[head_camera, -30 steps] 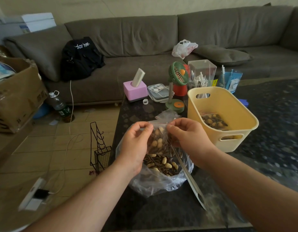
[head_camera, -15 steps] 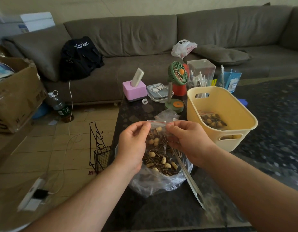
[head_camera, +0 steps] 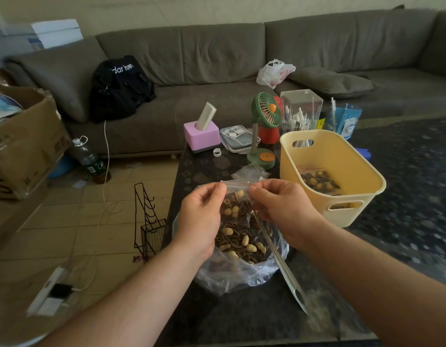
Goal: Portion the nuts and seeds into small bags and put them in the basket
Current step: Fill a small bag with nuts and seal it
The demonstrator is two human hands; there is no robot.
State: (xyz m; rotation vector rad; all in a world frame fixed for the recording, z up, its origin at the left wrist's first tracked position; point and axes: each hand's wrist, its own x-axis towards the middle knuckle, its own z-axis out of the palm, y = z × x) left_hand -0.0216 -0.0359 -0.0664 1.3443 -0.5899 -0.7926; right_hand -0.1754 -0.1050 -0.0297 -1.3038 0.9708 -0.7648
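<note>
Head view: both hands hold a small zip bag upright above the dark table, its sealed red-lined top edge running left to right and facing up. The left hand pinches the top left corner; the right hand pinches the top right. The bag holds peanuts and striped sunflower seeds. Just below it, a large clear plastic bag sits open with the same mix and a metal spoon leaning out toward the viewer. To the right, a yellow basket contains one filled small bag.
</note>
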